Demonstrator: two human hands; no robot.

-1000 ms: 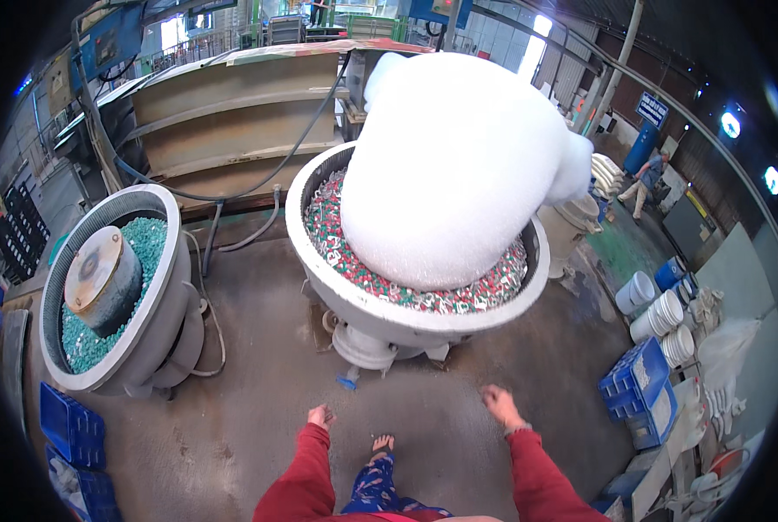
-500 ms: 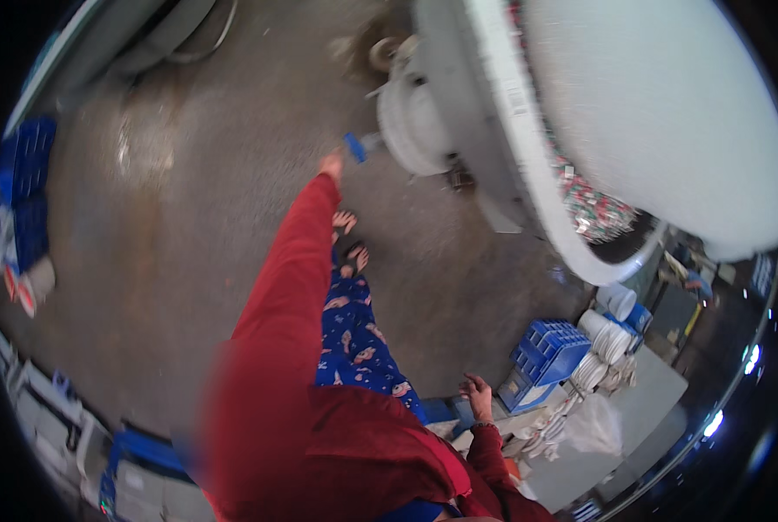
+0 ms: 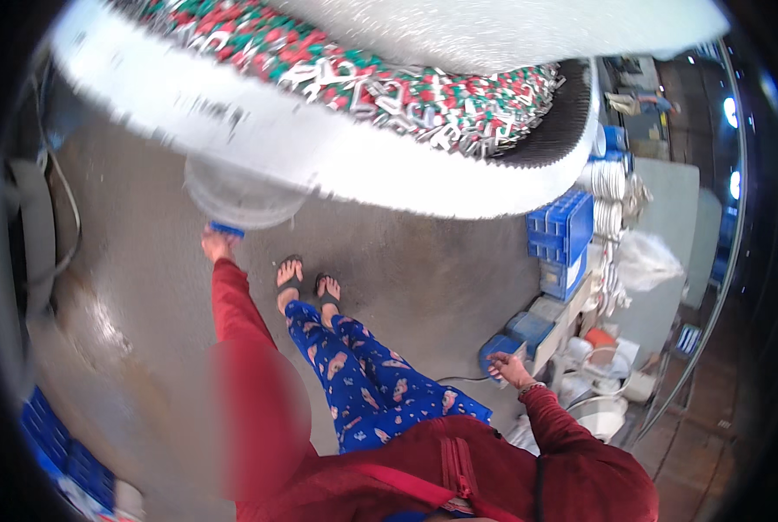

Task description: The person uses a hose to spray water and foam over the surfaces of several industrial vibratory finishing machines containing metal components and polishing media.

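My left hand [image 3: 217, 244] reaches forward, low over the floor, its fingers closed round a blue handle [image 3: 226, 230]. The handle's far end meets a pale, translucent round vessel [image 3: 245, 204] under the rim of a big machine; I cannot tell whether the two are joined. That machine is a large white round bowl [image 3: 345, 170], filled with small red, green and silvery-white pieces [image 3: 389, 96]. Out to the right, my right hand [image 3: 509, 370] hangs in the air, fingers loosely bent and apart, holding nothing.
Blue crates [image 3: 561, 228] stand at the right beside stacked white rolls [image 3: 602, 180] and a clear plastic bag [image 3: 648, 259]. Blue containers [image 3: 502, 352] sit on the floor near my right hand. More blue crates [image 3: 67, 452] lie at the lower left. The concrete floor [image 3: 145, 287] looks wet.
My view has turned right, so the bowl now spans the top. My left hand still grips the blue handle, now close to the bowl's rim. My right hand stays free.
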